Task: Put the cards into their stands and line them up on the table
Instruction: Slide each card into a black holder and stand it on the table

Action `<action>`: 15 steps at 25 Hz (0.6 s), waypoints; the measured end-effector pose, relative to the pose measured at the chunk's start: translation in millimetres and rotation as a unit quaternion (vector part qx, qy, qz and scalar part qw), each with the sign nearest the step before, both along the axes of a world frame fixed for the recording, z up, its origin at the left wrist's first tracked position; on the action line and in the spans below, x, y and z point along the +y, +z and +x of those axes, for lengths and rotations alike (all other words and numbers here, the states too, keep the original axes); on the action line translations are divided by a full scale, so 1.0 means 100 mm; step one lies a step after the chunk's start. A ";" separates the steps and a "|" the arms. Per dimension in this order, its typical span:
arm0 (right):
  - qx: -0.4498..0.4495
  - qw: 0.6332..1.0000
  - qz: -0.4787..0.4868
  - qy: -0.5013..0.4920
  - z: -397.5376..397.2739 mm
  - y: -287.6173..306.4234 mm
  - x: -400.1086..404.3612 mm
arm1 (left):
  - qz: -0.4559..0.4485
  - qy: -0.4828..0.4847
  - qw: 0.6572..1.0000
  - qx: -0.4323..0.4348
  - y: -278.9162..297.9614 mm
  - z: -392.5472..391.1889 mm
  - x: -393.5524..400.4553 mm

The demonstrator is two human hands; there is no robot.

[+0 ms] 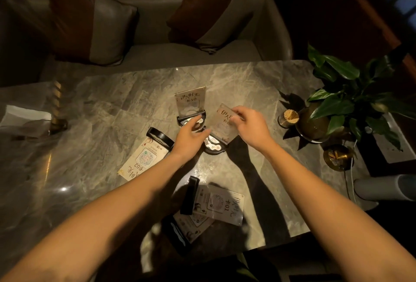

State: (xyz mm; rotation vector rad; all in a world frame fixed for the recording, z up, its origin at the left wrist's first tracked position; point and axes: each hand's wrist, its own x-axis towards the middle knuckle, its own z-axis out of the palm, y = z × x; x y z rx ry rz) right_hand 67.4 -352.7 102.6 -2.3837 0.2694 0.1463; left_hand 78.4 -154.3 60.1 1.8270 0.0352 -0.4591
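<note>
One clear card marked 10 [191, 103] stands upright in its dark stand [185, 120] at the table's middle. Just right of it my right hand [249, 126] grips the top of a second clear card [224, 127], tilted, its lower edge at a dark stand [215, 146]. My left hand [188, 136] rests on that stand's left side, fingers curled against it. A card marked 02 [143, 159] lies flat with a stand [158, 137] at its far end. Nearer me lie a card marked 01 [221, 204], a dark stand [189, 195] and another card with stand [191, 225].
The marble table [101, 110] has a potted plant [337, 106], a toothpick holder [288, 118] and a brass dish [337, 156] on the right. A brass lamp base [57, 121] and white napkin [21, 116] sit left. A sofa with cushions [94, 27] lies beyond.
</note>
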 end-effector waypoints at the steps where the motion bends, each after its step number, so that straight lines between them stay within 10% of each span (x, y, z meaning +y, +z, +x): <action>1: -0.009 0.999 -0.023 0.030 0.03 0.00 0.04 | -0.023 0.001 0.999 -0.023 0.04 0.04 -0.02; 15: 0.052 0.998 0.009 0.033 -0.13 -0.22 0.12 | 0.008 0.031 0.999 -0.003 -0.02 0.20 -0.09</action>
